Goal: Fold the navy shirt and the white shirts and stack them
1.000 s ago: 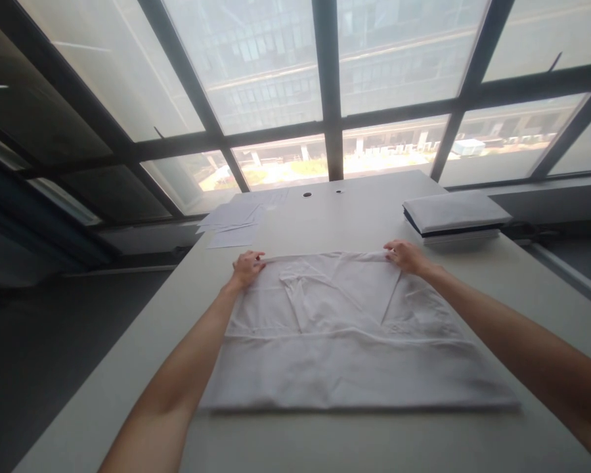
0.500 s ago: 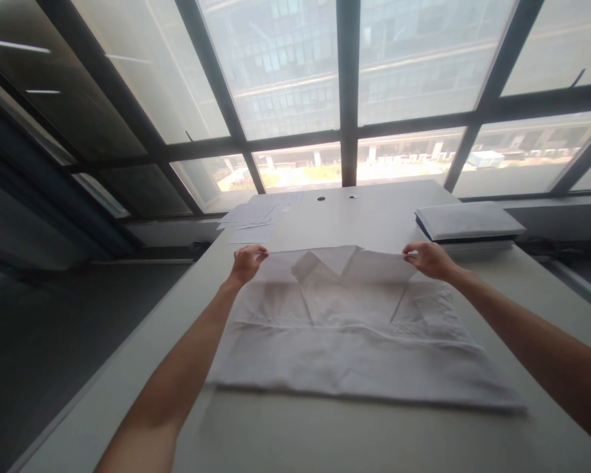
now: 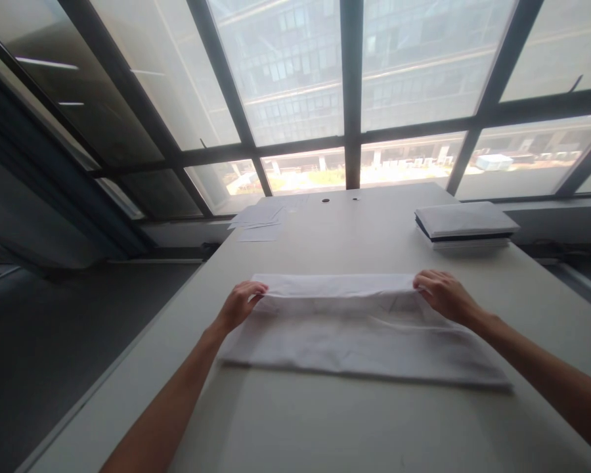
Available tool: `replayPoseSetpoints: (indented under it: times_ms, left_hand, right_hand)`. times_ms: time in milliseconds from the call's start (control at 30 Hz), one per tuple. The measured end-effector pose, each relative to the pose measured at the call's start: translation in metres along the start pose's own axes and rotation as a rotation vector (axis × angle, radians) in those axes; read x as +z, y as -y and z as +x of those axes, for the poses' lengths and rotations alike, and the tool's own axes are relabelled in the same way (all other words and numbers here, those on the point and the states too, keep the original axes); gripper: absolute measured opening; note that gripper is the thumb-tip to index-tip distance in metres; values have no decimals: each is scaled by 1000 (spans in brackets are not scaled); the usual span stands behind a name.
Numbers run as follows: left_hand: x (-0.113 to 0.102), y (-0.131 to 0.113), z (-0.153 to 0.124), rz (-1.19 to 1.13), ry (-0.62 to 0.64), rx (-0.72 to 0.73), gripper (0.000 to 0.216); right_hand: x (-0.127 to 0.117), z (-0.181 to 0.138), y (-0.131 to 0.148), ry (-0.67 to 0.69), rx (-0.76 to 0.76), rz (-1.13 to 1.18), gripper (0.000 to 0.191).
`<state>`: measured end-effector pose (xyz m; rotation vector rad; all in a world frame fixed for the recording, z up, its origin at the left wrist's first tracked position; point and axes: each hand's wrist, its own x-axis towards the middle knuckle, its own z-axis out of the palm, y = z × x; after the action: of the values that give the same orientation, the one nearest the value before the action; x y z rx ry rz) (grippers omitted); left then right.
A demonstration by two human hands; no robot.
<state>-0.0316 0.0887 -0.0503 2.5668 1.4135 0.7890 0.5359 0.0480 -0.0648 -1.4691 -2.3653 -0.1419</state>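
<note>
A white garment (image 3: 325, 341) lies folded into a wide flat shape on the table in front of me. Its far edge is turned over towards me as a raised strip. My left hand (image 3: 240, 304) pinches the left end of that strip, thumb below the fingers. At the strip's right end, my right hand (image 3: 443, 295) grips the cloth with curled fingers. Between the hands the turned edge hangs fairly straight, with shadow beneath it. The near edge of the garment rests on the tabletop, and its lower right corner reaches out past my right hand.
The white table (image 3: 354, 427) runs forward to large framed windows. Several loose paper sheets (image 3: 261, 220) lie at its far left. A stack of folded white and dark cloth (image 3: 465, 222) sits at the far right. A grey curtain (image 3: 79, 190) hangs left of the table.
Both hands have come nearer to me and down, folding the garment's far edge over. The pointed, collar-like flap seen before is now covered. The view has shifted slightly.
</note>
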Motion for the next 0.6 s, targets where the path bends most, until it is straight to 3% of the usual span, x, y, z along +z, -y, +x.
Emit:
replayPoseSetpoints:
  times_ms: [100, 233, 433, 533, 600]
  left_hand:
    - [7, -1, -13, 22, 111, -17, 16]
    - [8, -1, -17, 11, 142, -57, 16]
    - [-7, -5, -12, 64, 249, -27, 20]
    - [-9, -20, 0, 106, 209, -13, 26]
    - [2, -39, 15, 111, 129, -9, 31]
  right_hand:
    - [7, -7, 3, 43, 6, -29, 15]
    - [7, -10, 7, 81, 26, -54, 16]
    - [-1, -14, 10, 149, 28, -54, 21]
    - [-1, -11, 12, 171, 74, -18, 17]
    - [1, 2, 20, 129, 136, 21, 20]
